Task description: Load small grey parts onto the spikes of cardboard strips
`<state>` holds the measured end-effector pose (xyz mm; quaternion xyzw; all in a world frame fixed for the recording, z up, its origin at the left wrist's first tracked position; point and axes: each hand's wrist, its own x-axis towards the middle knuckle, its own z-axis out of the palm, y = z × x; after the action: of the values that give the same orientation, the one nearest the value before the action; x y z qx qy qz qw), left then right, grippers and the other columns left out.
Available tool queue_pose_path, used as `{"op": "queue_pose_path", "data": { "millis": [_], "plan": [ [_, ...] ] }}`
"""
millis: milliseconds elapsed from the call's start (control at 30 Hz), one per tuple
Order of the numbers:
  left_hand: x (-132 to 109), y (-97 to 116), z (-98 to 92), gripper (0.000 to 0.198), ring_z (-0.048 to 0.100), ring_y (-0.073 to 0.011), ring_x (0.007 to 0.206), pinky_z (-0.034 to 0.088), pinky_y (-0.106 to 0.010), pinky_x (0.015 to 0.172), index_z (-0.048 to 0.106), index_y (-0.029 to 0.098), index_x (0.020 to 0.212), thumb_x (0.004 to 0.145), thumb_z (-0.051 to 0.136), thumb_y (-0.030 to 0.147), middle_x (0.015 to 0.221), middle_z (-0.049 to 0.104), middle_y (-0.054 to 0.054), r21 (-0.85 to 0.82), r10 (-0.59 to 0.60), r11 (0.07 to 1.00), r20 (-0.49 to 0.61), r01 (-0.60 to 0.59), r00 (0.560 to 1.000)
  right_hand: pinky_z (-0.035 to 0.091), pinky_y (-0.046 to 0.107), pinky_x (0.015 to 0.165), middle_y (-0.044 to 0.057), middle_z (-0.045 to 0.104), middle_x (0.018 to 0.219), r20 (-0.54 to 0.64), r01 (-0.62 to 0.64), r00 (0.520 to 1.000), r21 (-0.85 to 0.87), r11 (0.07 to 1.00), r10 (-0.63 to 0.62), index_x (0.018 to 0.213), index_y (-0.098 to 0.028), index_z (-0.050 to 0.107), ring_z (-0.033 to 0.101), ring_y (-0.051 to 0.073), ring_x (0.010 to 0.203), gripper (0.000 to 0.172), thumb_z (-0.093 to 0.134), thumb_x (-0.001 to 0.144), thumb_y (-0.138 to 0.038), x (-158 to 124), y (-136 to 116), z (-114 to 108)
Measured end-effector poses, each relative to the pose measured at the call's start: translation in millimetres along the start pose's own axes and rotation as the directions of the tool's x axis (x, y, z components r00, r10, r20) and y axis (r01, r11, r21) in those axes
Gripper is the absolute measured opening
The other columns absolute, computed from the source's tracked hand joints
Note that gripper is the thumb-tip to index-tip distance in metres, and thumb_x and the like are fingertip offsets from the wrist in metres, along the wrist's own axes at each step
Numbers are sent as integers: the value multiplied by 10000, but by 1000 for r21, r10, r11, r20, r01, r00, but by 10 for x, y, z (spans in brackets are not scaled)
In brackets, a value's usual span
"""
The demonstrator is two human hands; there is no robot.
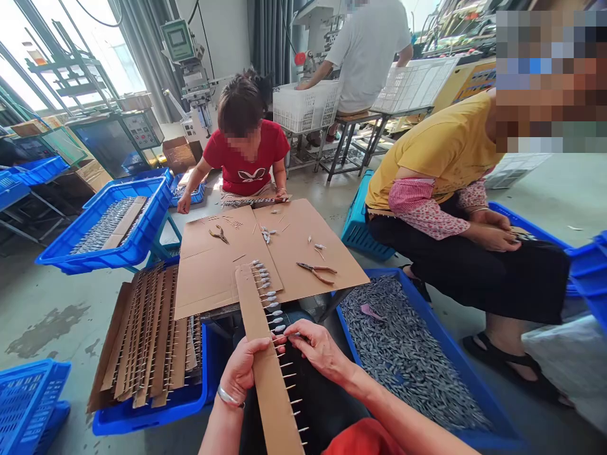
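Note:
A long cardboard strip (268, 385) stretches from my lap to the table edge, with thin wooden sticks (290, 385) jutting from its right side. My left hand (244, 366) is closed round the strip's left edge, thumb on top. Small grey spindle-shaped pieces (275, 320) cap the sticks on the far half; sticks on the near half are bare. At the border between them, my right hand (320, 351) pinches beside the strip. What its fingertips hold is mostly hidden. A blue crate (502, 436) full of loose grey pieces (408, 341) stands to the right.
On the cardboard-topped table (208, 272) lie pliers (317, 272), a second pair of pliers (219, 234) and scattered sticks. At left, a blue crate (137, 422) carries stacked strips with sticks (147, 335). A person in red (246, 151) sits opposite; a person in yellow (431, 151) sits right.

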<state>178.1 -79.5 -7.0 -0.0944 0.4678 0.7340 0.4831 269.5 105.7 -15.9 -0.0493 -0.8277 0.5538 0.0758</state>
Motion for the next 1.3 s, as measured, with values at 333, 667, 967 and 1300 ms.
{"op": "queue_pose_path", "data": {
  "millis": [333,667,967,1300],
  "plan": [
    [31,-23,-49,268,763,-311,888,618,-373,769,745,64,947,694,778,147,1026,781,-203,-17,-2,1000,1,2,1000,517,302,775,62,730,924,-14,12,1000,21,1000,-12,940,-198,732,666,191,844,207,548,930,-291,3,-33,-15],
    [-8,-15,12,305,764,-273,799,608,-342,747,714,74,937,661,821,146,874,792,-156,-34,0,999,-31,-1,1000,565,292,740,45,728,905,42,-123,992,231,965,117,980,-182,693,695,193,820,293,645,875,-452,42,-58,6],
    [-3,-29,104,348,728,-213,639,587,-294,607,712,100,887,589,878,165,743,774,-102,74,73,995,-162,-62,984,527,272,632,24,699,786,20,-138,990,274,952,138,873,-175,715,648,154,648,190,692,812,-353,52,-59,40],
    [-14,-57,108,312,692,-195,578,565,-284,567,706,107,841,589,869,194,675,745,-88,123,114,988,-154,-96,982,503,261,632,6,706,703,67,-191,982,371,909,179,788,-171,743,628,147,632,153,743,766,-322,97,-39,95]
  ]
}}
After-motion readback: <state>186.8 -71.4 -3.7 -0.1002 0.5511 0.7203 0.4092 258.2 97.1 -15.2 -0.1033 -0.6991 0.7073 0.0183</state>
